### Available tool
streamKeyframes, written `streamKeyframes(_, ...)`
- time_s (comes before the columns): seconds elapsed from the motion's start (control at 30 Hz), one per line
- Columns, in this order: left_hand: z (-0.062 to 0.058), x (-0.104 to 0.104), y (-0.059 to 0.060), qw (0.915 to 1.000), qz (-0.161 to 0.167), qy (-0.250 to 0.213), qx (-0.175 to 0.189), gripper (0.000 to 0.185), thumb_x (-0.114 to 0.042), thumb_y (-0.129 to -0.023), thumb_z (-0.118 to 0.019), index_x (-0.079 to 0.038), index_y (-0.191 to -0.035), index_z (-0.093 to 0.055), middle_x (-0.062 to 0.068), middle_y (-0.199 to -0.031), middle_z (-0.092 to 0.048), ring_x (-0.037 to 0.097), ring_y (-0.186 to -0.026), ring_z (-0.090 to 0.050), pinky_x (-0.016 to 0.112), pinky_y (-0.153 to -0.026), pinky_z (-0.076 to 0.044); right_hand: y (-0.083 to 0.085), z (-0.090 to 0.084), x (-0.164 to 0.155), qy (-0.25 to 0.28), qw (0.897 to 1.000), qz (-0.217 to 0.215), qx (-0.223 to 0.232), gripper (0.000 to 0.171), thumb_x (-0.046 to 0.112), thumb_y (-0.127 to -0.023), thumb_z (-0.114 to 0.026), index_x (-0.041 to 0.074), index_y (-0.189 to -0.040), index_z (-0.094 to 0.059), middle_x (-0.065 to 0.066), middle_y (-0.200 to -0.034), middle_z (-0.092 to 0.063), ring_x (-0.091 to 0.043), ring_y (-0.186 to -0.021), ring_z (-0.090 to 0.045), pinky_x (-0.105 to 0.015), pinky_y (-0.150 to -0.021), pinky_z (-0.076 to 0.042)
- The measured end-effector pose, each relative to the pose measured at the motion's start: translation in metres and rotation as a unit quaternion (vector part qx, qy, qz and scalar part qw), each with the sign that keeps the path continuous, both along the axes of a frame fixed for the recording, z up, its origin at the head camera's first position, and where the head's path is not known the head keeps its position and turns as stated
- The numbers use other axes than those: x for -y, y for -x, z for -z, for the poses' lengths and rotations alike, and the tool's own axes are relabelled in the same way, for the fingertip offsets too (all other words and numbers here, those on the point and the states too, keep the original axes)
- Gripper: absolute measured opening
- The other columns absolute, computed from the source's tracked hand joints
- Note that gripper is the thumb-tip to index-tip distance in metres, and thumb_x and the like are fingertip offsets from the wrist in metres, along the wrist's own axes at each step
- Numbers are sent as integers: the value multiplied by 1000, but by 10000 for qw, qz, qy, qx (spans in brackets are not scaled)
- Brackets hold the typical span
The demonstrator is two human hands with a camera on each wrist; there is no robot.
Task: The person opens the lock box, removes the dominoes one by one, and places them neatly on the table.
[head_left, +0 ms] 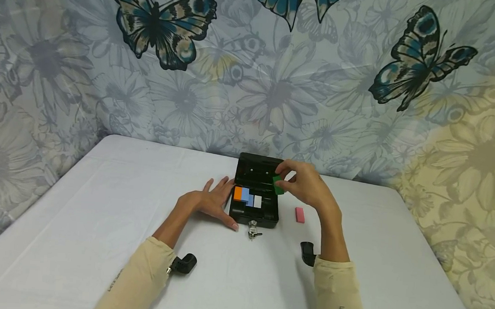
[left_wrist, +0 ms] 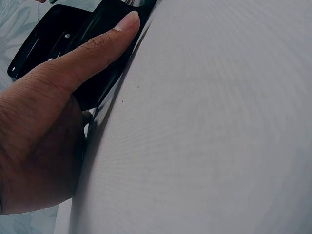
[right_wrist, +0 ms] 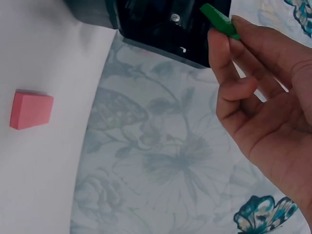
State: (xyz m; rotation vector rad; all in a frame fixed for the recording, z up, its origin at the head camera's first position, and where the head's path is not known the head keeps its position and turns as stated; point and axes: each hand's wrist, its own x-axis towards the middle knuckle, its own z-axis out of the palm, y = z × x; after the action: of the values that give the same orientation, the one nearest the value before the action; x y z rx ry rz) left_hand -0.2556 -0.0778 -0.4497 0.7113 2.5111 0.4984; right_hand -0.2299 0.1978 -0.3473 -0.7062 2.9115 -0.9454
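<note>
A black lockable box [head_left: 254, 217] stands on the table with its lid [head_left: 255, 170] raised. Inside lie an orange block [head_left: 238, 193], blue blocks [head_left: 245, 194] and a white block [head_left: 258, 202]. My left hand [head_left: 212, 202] rests against the box's left side, fingers spread and straight, thumb along its front corner. In the right wrist view, my right hand [right_wrist: 265, 83] pinches a small green block [right_wrist: 220, 22] between thumb and fingertips. The head view has this block above the right side of the box, near the lid's hinge.
A pink block [head_left: 300, 215] lies on the white table [head_left: 152, 182] to the right of the box. Keys [head_left: 253, 231] hang from the lock at the box's front. Behind the table is a flower-and-butterfly cloth [head_left: 276, 99]. Black wrist cameras [head_left: 184, 263] sit at both sleeves.
</note>
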Motion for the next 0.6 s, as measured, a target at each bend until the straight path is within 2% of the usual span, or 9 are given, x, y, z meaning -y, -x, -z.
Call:
streamKeyframes(0.2,1,0,-1,10000,5,-11,10,136,-66,-80,-78,-9,-168,8,12,-178,12,27,-166,11,57,-132,13,0,0,-4,113,9998,112,75,19,2,-95,-72,-2,-114,-71,-19,-107,-75,-29,-85,-76,-36,-74,-59)
streamKeyframes(0.4,0,0,-1,10000,-7,-47,2,136,-66,-80,-78,-9,-168,8,11,-178,12,27,-166,11,57,-132,12,0,-1,-8,37,9997,236,-9,16,0,-95,-71,-3,-110,-72,-19,-100,-75,-28,-82,-75,-34,-73,-58)
streamKeyframes(0.6,0,1,-1,10000,5,-60,-4,136,-66,-79,-78,-9,-169,7,12,-178,12,27,-166,11,57,-132,13,0,-3,-13,-48,9993,367,39,18,1,-95,-71,-3,-112,-73,-19,-97,-74,-31,-82,-76,-32,-70,-56)
